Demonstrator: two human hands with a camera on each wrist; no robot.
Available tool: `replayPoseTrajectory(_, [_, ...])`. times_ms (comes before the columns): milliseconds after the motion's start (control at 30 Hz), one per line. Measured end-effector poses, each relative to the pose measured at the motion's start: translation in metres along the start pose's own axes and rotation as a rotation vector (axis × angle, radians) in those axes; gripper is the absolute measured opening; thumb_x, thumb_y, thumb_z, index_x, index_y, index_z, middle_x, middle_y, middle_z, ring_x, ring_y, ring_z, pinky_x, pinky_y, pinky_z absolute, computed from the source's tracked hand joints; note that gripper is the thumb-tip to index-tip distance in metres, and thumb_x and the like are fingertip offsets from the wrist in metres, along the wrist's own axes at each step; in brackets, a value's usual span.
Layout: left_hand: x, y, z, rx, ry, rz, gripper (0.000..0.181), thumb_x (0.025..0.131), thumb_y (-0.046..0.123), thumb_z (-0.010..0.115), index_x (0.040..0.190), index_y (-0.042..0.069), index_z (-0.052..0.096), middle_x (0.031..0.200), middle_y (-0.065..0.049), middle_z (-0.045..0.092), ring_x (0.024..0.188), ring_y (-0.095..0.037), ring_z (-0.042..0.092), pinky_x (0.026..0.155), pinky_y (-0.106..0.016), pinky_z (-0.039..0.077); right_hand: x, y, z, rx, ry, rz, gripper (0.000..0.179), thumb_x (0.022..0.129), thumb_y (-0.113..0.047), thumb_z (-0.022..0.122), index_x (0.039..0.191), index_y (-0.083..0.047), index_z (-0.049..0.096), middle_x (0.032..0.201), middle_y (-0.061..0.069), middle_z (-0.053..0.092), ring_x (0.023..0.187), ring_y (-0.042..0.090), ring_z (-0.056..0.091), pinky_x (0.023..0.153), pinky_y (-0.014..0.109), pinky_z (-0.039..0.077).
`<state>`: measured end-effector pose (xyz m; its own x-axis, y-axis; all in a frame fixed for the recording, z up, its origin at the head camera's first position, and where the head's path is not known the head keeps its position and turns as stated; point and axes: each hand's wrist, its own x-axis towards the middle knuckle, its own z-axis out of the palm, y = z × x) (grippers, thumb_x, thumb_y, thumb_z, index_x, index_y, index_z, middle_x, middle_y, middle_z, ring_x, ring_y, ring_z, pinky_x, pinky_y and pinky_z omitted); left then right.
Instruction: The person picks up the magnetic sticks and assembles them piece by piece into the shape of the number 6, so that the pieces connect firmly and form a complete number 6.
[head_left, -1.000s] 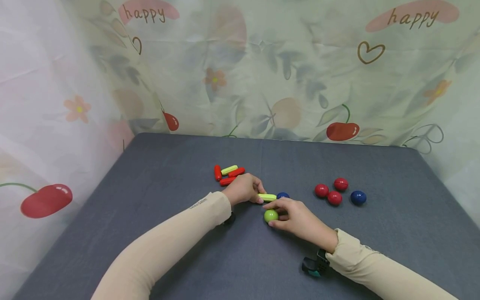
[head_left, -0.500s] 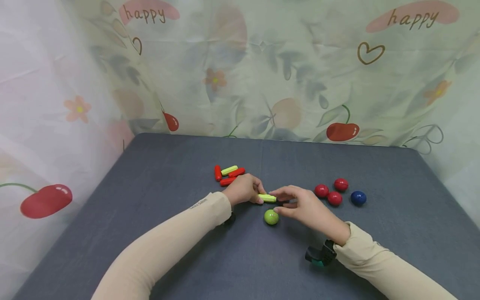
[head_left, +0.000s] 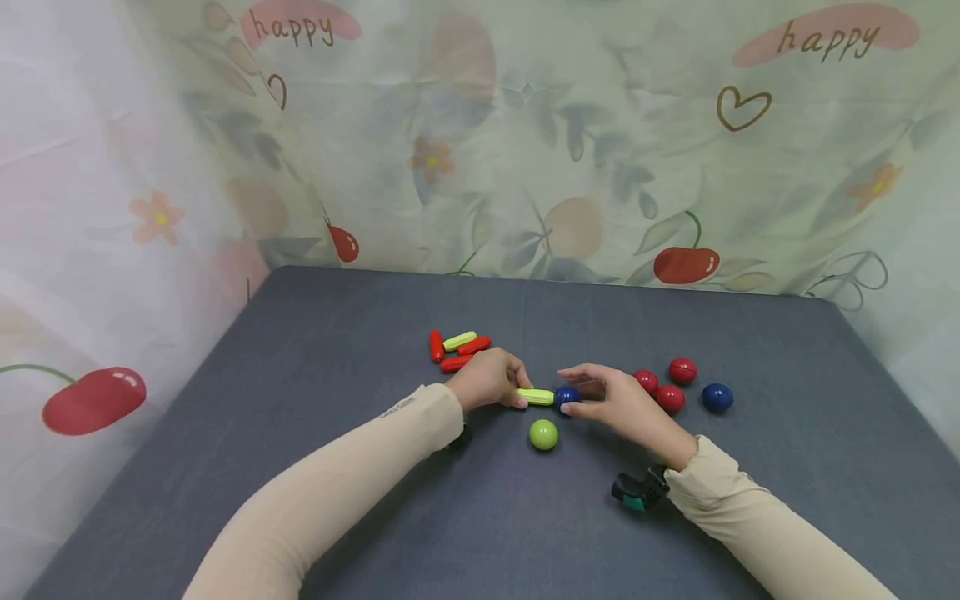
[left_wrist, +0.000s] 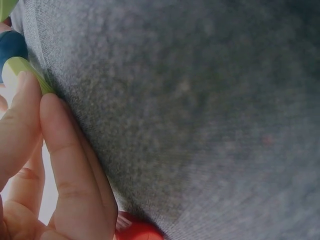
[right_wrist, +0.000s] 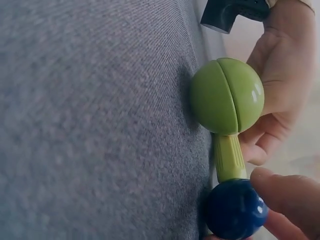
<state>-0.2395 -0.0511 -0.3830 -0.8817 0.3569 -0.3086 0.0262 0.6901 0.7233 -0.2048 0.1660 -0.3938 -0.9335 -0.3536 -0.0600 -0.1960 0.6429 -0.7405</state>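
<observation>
My left hand [head_left: 487, 379] pinches a yellow-green ribbed rod [head_left: 537, 397] lying level close to the table. A blue ball [head_left: 566, 396] sits at the rod's right end, in line with it. The thumb and fingers of my right hand [head_left: 633, 414] are on either side of that ball and hold it. In the right wrist view, the thumb [right_wrist: 285, 192] touches the blue ball [right_wrist: 232, 212], beside the rod's end [right_wrist: 230, 160]. Just in front of the rod rests a green ball [head_left: 543, 434] with a seam around it, touched by neither hand.
Red rods [head_left: 437, 346] and another yellow-green rod [head_left: 460, 341] lie behind my left hand. Right of my right hand are several red balls [head_left: 682, 371] and a second blue ball [head_left: 717, 397]. A patterned curtain [head_left: 525, 167] borders the grey table [head_left: 337, 325].
My right hand has left the green ball and moved back and to the right, onto the blue ball at the rod's end. My left hand stays on the rod.
</observation>
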Motion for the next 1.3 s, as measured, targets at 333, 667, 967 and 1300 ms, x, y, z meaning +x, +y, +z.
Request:
replayPoseTrajectory(333, [0.001,0.000,0.000,0.004,-0.007,-0.003,0.012,0.077,0.010,0.081,0.087,0.011,0.076,0.077,0.000,0.069,0.069,-0.014,0.054,0.063,-0.022,0.047,0.007,0.006,0.002,-0.037,-0.029,0.026,0.037,0.085,-0.024,0.075,0.119,-0.012,0.068,0.118,0.010,0.067,0.106,0.026,0.066,0.085,0.041,0.054])
replayPoseTrajectory(667, [0.001,0.002,0.000,0.001,0.003,-0.027,0.012,0.076,0.011,0.082,0.087,0.012,0.076,0.078,0.000,0.069,0.070,-0.014,0.054,0.064,-0.023,0.047,0.009,0.005,-0.001,-0.040,-0.035,0.055,0.036,0.082,-0.024,0.078,0.116,-0.013,0.070,0.113,0.008,0.069,0.100,0.022,0.067,0.086,0.041,0.055])
replayPoseTrajectory(967, [-0.001,0.004,0.000,0.038,-0.008,-0.048,0.012,0.077,0.011,0.082,0.088,0.012,0.075,0.079,0.000,0.068,0.070,-0.014,0.053,0.064,-0.023,0.047,0.009,0.002,0.000,-0.038,-0.034,0.066,0.035,0.082,-0.023,0.079,0.114,-0.013,0.071,0.112,0.008,0.069,0.097,0.019,0.067,0.087,0.041,0.054])
replayPoseTrajectory(1300, [-0.015,0.007,-0.007,0.047,0.011,-0.054,0.031,0.081,0.017,0.079,0.111,0.013,0.071,0.086,-0.003,0.065,0.071,-0.016,0.059,0.065,-0.026,0.051,0.006,0.004,-0.003,-0.006,-0.048,0.068,0.034,0.083,-0.021,0.078,0.115,-0.012,0.071,0.111,0.008,0.070,0.097,0.018,0.068,0.085,0.037,0.055])
